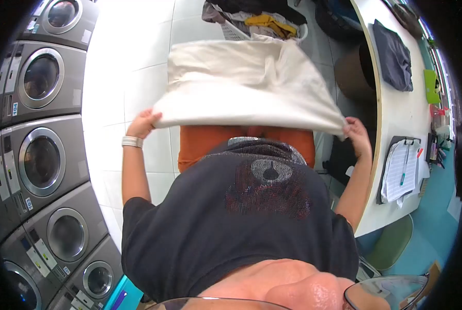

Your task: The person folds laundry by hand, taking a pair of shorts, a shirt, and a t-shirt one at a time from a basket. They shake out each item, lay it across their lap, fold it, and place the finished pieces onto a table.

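A cream-coloured cloth (225, 82) is stretched out in front of my body, above my orange trousers (205, 142). My left hand (145, 123), with a pale band on the wrist, pinches its near left corner. At the near right corner, my right hand (357, 133) grips the cloth between thumb and fingers. The near edge runs taut between both hands, while the far part spreads forward with some creases. The garment kind, if it is one, cannot be made out.
Stacked front-loading machines (41, 160) line the left side. Ahead stands a white laundry basket (233, 32) heaped with clothes. Along the right runs a white counter (396, 116) bearing a folded dark garment (392, 54) and a clipboard (398, 170). A green chair (393, 243) sits lower right.
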`<state>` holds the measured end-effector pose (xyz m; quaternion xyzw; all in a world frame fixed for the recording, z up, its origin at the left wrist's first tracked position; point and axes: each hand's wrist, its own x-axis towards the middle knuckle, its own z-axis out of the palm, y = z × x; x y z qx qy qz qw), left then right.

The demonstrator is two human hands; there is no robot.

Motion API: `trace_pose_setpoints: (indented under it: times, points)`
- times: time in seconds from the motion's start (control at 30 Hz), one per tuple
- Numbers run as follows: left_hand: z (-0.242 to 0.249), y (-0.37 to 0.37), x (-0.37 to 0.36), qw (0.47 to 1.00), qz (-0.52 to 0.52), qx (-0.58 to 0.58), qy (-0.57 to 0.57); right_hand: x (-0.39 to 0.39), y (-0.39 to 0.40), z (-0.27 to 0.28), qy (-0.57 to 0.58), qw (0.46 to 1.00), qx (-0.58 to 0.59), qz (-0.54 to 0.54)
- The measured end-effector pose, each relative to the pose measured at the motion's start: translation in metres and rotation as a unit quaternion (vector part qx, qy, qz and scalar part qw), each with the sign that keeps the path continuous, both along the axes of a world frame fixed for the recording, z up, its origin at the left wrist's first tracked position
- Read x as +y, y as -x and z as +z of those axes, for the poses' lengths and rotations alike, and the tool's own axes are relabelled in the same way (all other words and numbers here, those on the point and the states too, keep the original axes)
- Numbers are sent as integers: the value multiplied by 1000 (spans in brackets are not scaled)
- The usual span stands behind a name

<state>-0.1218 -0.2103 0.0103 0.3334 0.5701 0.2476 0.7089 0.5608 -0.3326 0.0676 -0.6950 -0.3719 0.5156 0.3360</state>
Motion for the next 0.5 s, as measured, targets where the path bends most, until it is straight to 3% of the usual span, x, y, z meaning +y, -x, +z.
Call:
trace_pose_setpoints:
  times: [0.03,0.17,0.2,0.27,0.33,0.4,0.5]
  points:
    - [-13,-5,-13,998,-34,-17,42,-18,3,-19,32,999,13,0]
    - [-26,-29,-27,995,71,-14,69,-33,18,-46,110,991,-19,-67]
    - [-27,-35,-24,995,95,6,27,-28,19,-47,112,991,-20,-68]
    - [-29,-48,-4,993,118,25,-21,-2,17,-56,148,980,-131,-5]
    - [-22,-59,5,964,131,131,-191,7,18,-55,106,989,-95,-35]
    - [5,-63,13,959,151,123,-204,21,21,-27,-41,992,-16,-116]
    - [41,-62,17,931,159,140,-296,28,29,10,-157,974,50,-157]
